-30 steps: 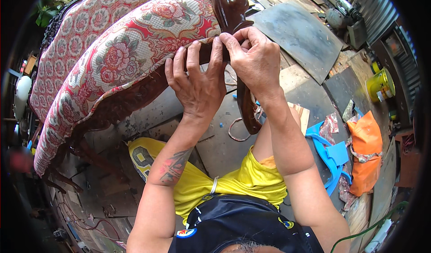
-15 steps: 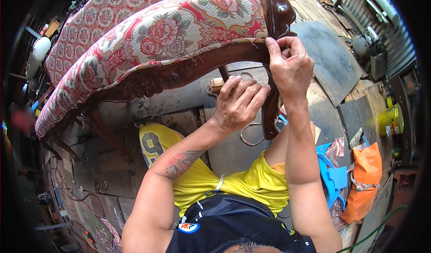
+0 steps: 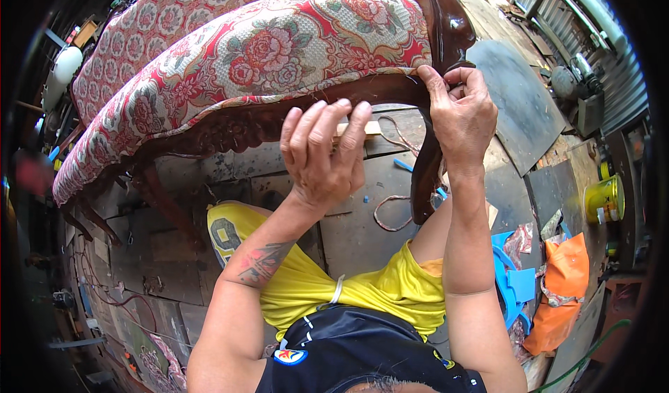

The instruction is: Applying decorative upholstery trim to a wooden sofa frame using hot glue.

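Note:
In front of me stands a sofa with floral red and cream upholstery (image 3: 272, 51) over a carved dark wood frame (image 3: 244, 121). Along the fabric's lower edge runs a strip of matching piping (image 3: 334, 81). At the sofa's right corner, beside the wooden leg (image 3: 428, 173), my right hand (image 3: 463, 118) pinches the end of this piping between thumb and fingers. My left hand (image 3: 324, 156) is raised just below the front rail, fingers apart and slightly curled, with nothing visible in it. Behind its fingers a pale wooden piece (image 3: 369, 129) is partly hidden.
A cord loop (image 3: 378, 219) and a blue-handled item (image 3: 403, 164) lie on the floorboards near the leg. To my right are a blue plastic item (image 3: 519, 281), an orange pouch (image 3: 561, 281) and a yellow bucket (image 3: 605, 199). A dark flat panel (image 3: 516, 100) lies beyond the sofa's corner.
My left hand has moved left and up toward the rail, its fingers spreading more. My right hand keeps its pinch at the corner. More of the floor under the sofa now shows.

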The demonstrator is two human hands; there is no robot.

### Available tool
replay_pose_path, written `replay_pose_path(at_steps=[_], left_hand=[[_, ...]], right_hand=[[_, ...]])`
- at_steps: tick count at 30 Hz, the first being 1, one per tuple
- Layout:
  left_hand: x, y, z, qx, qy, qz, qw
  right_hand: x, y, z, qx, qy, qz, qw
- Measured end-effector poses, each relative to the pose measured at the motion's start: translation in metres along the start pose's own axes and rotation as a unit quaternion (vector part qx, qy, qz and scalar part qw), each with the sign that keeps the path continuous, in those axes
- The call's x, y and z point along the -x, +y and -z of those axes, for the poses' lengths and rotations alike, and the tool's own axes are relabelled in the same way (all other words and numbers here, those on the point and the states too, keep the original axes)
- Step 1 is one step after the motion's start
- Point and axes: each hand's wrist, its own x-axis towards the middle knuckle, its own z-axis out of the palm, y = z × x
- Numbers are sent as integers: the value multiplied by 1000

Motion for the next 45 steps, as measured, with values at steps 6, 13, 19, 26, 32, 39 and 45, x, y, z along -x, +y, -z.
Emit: replay_pose_path(at_steps=[6, 13, 19, 26, 32, 39, 45], left_hand=[[-2, -10, -14, -132, -36, 22, 990], [-1, -6, -19, -145, -28, 35, 988], [2, 0, -19, -144, -28, 45, 988], [14, 2, -16, 17, -81, -46, 995], [22, 5, 4, 171, -54, -70, 981], [43, -6, 20, 240, -65, -3, 969], [60, 9, 11, 302, -97, 98, 943]], right_hand=[[2, -1, -1, -5, 12, 9, 1000], [1, -1, 0, 1, 12, 10, 1000], [2, 0, -1, 10, 9, 5, 1000], [1, -1, -1, -1, 8, 5, 1000], [0, 1, 0, -1, 11, 6, 1000], [-2, 0, 0, 4, -1, 4, 1000], [1, -2, 0, 17, -8, 9, 1000]])
